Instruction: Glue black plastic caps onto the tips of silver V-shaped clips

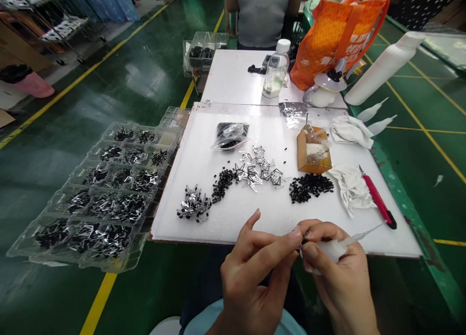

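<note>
Left hand pinching tiny dark part, detail too small to tell, just beside white squeeze bottle clenched in right hand, both above edge of white foam board strewn with metal clips.

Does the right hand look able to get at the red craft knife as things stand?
Probably yes: the right hand lies close to the red craft knife, nothing blocking the way across the white foam board, but it grips a white squeeze bottle.
</note>
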The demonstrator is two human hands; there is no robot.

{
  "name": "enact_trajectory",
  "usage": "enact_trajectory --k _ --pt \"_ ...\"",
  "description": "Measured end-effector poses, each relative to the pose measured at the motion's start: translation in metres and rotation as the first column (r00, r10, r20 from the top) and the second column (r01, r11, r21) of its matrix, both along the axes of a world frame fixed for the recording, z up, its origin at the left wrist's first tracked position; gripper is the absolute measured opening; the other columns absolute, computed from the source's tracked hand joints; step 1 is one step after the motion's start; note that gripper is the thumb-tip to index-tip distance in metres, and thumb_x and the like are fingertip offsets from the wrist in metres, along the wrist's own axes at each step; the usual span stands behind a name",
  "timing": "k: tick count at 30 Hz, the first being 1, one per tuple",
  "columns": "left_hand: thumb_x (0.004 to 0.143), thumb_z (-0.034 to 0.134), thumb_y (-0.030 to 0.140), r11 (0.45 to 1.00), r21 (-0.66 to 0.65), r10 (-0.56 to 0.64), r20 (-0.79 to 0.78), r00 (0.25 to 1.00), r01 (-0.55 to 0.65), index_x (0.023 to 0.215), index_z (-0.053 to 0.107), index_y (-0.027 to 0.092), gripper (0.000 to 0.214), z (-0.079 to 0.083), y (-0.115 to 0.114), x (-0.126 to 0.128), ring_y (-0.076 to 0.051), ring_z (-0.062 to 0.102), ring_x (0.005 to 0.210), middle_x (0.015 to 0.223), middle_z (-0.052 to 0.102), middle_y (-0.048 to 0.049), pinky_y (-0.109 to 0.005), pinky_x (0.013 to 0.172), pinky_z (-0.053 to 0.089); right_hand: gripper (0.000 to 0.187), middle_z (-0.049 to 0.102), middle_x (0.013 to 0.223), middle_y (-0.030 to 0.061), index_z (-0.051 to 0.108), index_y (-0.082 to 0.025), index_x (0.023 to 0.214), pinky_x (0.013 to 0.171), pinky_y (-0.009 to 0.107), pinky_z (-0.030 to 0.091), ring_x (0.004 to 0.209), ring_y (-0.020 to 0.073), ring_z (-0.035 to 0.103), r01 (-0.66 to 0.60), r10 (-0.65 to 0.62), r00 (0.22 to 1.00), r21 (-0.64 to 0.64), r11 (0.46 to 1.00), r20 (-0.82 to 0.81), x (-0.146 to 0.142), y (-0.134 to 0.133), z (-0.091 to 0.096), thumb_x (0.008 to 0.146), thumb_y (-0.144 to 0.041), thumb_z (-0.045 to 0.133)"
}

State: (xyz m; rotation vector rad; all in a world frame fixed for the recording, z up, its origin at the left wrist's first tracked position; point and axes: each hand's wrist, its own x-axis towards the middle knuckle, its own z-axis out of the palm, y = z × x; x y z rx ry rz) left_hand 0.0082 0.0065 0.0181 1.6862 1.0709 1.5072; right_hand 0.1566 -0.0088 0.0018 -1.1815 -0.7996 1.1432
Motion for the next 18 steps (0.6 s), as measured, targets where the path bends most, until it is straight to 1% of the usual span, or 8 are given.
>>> enact_trajectory --k 4,7,10,13,14,16,18 --pt "0.086 0.075 -0.004 1.0 -0.018 0.0 0.018 1.0 0.001 0.126 0.078 0.028 0.052 -0.0002 0.0003 0.0007 -0.012 0.073 0.07 0.085 0.078 0.003 -0.051 0.115 0.056 0.016 0.078 0.087 0.0066 0.074 -0.021 0.081 0.041 0.019 0.05 0.047 0.0092 0.059 0.033 -0.034 0.999 0.008 0.999 0.022 -0.0004 -0.0008 -0.0013 0.08 -0.024 0.089" --pt "0.086 0.075 -0.004 0.999 -0.039 -0.002 0.05 0.999 0.004 0.125 0.079 0.028 0.051 0.0006 0.0007 0.0009 -0.012 0.074 0.071 0.087 0.08 0.0023 -0.049 0.115 0.057 0.017 0.077 0.084 0.004 0.073 -0.023 0.089 0.043 0.017 0.049 0.047 0.0088 0.059 0.059 -0.061 0.997 0.036 0.998 0.053 -0.0023 -0.0011 -0.0001 0.082 -0.023 0.089" --pt "0.087 0.075 -0.002 0.995 -0.1 0.004 0.083 0.997 0.004 0.124 0.08 0.03 0.049 0.0011 0.0009 0.0009 -0.013 0.075 0.075 0.093 0.083 0.0019 -0.047 0.114 0.057 0.02 0.075 0.078 0.0013 0.074 -0.026 0.097 0.044 0.018 0.049 0.046 0.0086 0.057 0.085 -0.093 0.989 0.076 0.994 0.115 -0.0053 -0.0013 0.002 0.083 -0.024 0.088" --pt "0.088 0.077 0.002 0.987 -0.163 0.015 0.125 0.992 0.006 0.123 0.081 0.032 0.046 0.0008 0.0005 0.0013 -0.014 0.078 0.083 0.095 0.084 0.0022 -0.043 0.114 0.057 0.027 0.075 0.08 0.0 0.076 -0.029 0.106 0.051 0.021 0.052 0.048 0.008 0.055 0.106 -0.119 0.981 0.091 0.99 0.153 -0.0078 -0.0021 0.0017 0.083 -0.024 0.089" --pt "0.088 0.077 0.003 0.983 -0.184 0.016 0.142 0.99 0.01 0.122 0.081 0.032 0.045 0.0006 0.0003 0.0015 -0.014 0.078 0.083 0.094 0.083 0.0027 -0.041 0.114 0.057 0.03 0.074 0.081 0.0001 0.076 -0.03 0.109 0.053 0.022 0.053 0.05 0.0085 0.056 0.11 -0.123 0.979 0.089 0.99 0.162 -0.0078 -0.0023 0.0006 0.082 -0.024 0.09" --pt "0.088 0.079 0.004 0.971 -0.237 0.02 0.171 0.985 0.021 0.12 0.082 0.034 0.044 0.0007 0.0001 0.0016 -0.012 0.077 0.08 0.091 0.082 0.0041 -0.039 0.114 0.057 0.035 0.074 0.083 0.0019 0.078 -0.03 0.111 0.057 0.024 0.053 0.059 0.0122 0.062 0.12 -0.132 0.976 0.075 0.99 0.175 -0.005 -0.0018 -0.0028 0.08 -0.028 0.092" --pt "0.088 0.079 0.005 0.955 -0.294 0.033 0.195 0.98 0.026 0.118 0.083 0.036 0.043 0.0013 -0.0001 0.0011 -0.011 0.076 0.078 0.09 0.081 0.0051 -0.038 0.115 0.056 0.037 0.074 0.085 0.0042 0.079 -0.028 0.113 0.058 0.023 0.05 0.069 0.0157 0.066 0.162 -0.167 0.967 0.041 0.986 0.192 0.0022 0.0004 -0.0067 0.079 -0.034 0.092"
